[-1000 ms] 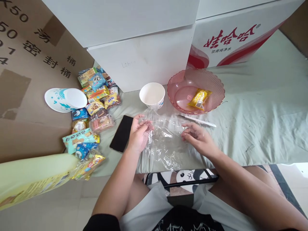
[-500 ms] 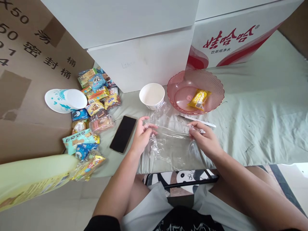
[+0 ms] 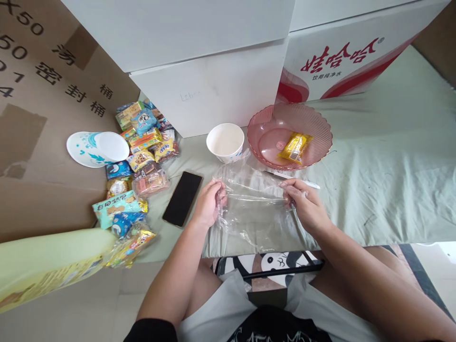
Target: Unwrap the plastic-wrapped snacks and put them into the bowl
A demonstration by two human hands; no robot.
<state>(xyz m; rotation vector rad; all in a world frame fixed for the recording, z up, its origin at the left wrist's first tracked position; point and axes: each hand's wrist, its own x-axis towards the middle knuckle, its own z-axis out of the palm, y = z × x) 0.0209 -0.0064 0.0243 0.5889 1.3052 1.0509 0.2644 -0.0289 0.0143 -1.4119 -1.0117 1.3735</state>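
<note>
A sheet of clear plastic film (image 3: 254, 216) stretches between my two hands, just above the cloth. My left hand (image 3: 210, 202) is closed in a fist-like grip on its left side. On the other side my right hand (image 3: 302, 202) pinches the film between thumb and fingers. The far part of the film reaches toward a white paper bowl (image 3: 225, 141), which stands upright. Beyond my right hand lies a white pen (image 3: 295, 179), partly behind the fingers. A pink ribbed plastic basin (image 3: 261, 123) holds a yellow snack packet (image 3: 295, 147).
A black phone (image 3: 182, 198) lies left of my left hand. Several wrapped snacks (image 3: 142, 161) are heaped at the left, with paper bowls (image 3: 96, 148) lying on their side. White cartons (image 3: 213, 90) stand behind, and a brown carton (image 3: 53, 142) walls the left. Green cloth (image 3: 384, 190) covers the table.
My left hand has closed its fingers onto the film, where they were more spread before. The film is drawn a little tauter between my hands.
</note>
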